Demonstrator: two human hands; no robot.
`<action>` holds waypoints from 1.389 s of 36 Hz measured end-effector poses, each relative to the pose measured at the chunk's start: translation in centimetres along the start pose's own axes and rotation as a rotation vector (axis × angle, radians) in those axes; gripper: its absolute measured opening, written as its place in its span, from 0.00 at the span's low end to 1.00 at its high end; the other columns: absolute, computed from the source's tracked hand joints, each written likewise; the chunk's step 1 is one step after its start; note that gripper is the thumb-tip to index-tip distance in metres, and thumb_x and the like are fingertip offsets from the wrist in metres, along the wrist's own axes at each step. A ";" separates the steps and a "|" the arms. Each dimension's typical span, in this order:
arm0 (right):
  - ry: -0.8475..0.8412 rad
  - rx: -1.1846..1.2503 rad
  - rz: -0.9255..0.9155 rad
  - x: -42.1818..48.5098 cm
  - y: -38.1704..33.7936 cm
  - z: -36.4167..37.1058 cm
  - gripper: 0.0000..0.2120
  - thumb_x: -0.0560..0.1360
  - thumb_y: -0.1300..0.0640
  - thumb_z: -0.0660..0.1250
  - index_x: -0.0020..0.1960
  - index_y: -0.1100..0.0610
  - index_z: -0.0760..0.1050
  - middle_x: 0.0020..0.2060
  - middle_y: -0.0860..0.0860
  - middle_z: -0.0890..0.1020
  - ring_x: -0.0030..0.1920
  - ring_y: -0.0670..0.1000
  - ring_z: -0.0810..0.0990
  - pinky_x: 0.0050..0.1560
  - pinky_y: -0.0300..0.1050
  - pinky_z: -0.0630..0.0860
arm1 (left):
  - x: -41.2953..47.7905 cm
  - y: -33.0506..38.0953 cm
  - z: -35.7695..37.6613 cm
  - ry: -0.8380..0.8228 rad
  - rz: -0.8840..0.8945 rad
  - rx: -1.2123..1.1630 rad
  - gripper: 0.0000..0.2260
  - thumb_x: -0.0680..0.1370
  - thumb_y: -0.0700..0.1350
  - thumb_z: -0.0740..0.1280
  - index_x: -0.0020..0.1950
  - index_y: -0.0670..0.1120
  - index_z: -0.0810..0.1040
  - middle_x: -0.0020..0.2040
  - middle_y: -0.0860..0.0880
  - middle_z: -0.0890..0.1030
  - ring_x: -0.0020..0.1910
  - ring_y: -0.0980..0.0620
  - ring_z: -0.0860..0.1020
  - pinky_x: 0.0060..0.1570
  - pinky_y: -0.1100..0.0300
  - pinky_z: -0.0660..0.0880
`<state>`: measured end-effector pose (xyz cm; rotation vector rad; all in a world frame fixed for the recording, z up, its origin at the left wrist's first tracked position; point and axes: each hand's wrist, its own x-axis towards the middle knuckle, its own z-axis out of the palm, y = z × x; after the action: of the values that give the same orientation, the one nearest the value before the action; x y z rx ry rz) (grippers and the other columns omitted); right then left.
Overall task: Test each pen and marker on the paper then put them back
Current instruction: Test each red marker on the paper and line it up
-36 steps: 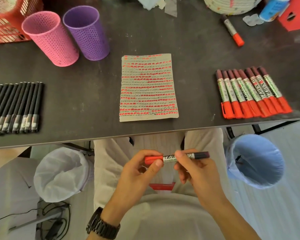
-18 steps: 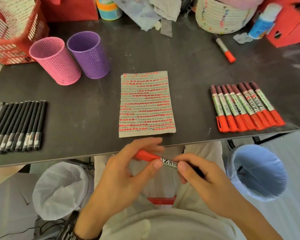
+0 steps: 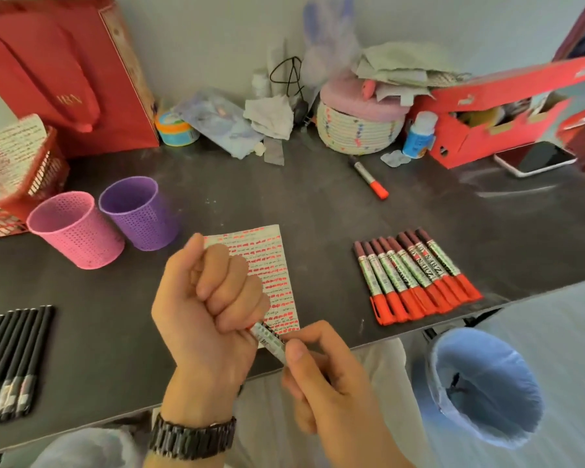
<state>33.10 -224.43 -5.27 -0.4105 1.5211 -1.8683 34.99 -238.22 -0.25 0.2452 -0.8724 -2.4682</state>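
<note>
Item: marker (image 3: 268, 336), white printed barrel, held between both hands above the near edge of the dark worktop (image 3: 318, 214), in front of the paper's near right corner. Long axis diag., upper-left to lower-right. Only a short mid-section showed; both ends were hidden, so cap end and tip end could not be told. L hand (image 3: 213, 298): closed fist, fingers curled round the marker's upper-left end, knuckles up, dark link watch (image 3: 191, 437) on the wrist. R hand (image 3: 321, 376): thumb and fingers pinched the barrel's lower-right part. Paper (image 3: 271, 261): flat on worktop, centre, long side running near-to-far, covered w/ rows of red dashes, left part hidden behind the L hand. Row of markers (image 3: 416, 275): right of paper, flat, side by side and touching, orange-red caps toward the near edge, dark ends away, axes leaning right at the near end. Black pens (image 3: 11, 359): far left, flat, packed side by side, axes approx. near-to-far, pale-labelled ends nearest. Lone marker (image 3: 368, 177): farther back, well apart from the row, diag., orange cap pointing near-right. Pink cup (image 3: 78, 231) and purple cup (image 3: 139, 214): perforated, upright, just beside each other, back left of paper. Blue-lined bin (image 3: 483, 386): below the worktop edge, right. Rear of worktop: red bag (image 3: 65, 72), woven basket (image 3: 358, 130), red box (image 3: 480, 130), phone (image 3: 537, 158).
</note>
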 end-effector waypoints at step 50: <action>0.498 -1.099 0.004 11.0 -9.1 -25.0 0.10 0.76 0.47 0.71 0.56 0.43 0.77 0.38 0.40 0.81 0.45 0.49 0.82 0.49 0.45 0.70 | 2.7 -2.2 -9.4 0.108 0.030 2.013 0.25 0.76 0.67 0.51 0.72 0.66 0.68 0.77 0.59 0.66 0.75 0.52 0.66 0.74 0.49 0.62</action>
<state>6.75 -212.81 -5.24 -0.4153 2.8178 -0.9830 34.92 -243.24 -8.94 0.8925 -2.7666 -0.6146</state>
